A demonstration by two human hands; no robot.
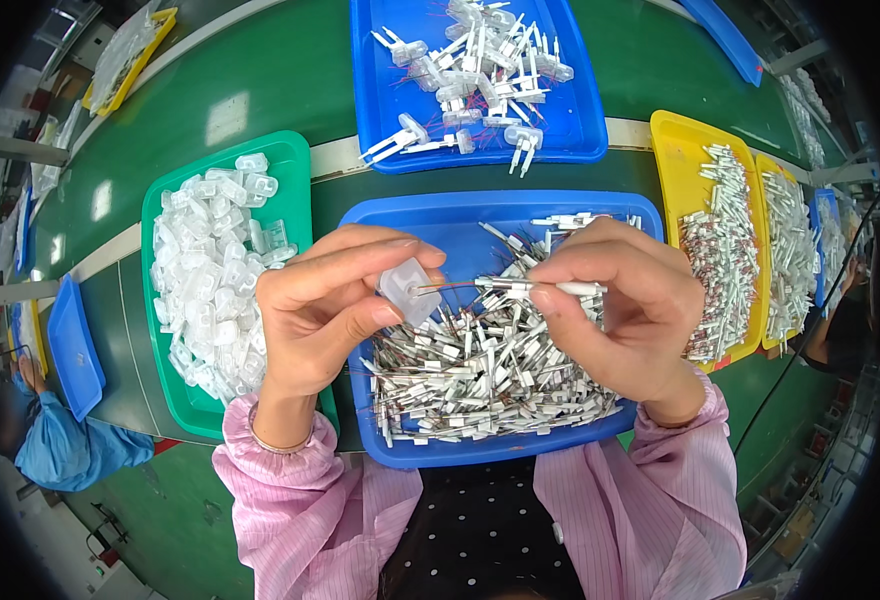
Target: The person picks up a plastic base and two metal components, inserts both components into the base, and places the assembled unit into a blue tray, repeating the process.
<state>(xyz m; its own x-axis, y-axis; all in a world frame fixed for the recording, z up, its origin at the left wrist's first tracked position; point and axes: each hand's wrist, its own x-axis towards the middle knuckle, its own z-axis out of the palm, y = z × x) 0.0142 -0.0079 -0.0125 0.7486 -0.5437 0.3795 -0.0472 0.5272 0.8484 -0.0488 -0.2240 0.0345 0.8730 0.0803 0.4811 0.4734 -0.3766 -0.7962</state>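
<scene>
Both forearms in pink striped sleeves rise from below, the left hand (330, 300) and right hand (625, 310) raised over a blue plastic tray (400, 225) of white wired parts on the green table (290, 70). Left fingers pinch a small translucent plastic cap (409, 290); right fingers pinch a thin white tube with wire leads (540, 287), its wire tips just touching the cap between the fingers. Beyond the left fingers sits a green plastic tray (290, 160) of caps.

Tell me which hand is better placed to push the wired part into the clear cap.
Right, probably. The right hand pinches the white wired part, its thin leads aimed at the clear cap, which the left hand holds facing them.
</scene>
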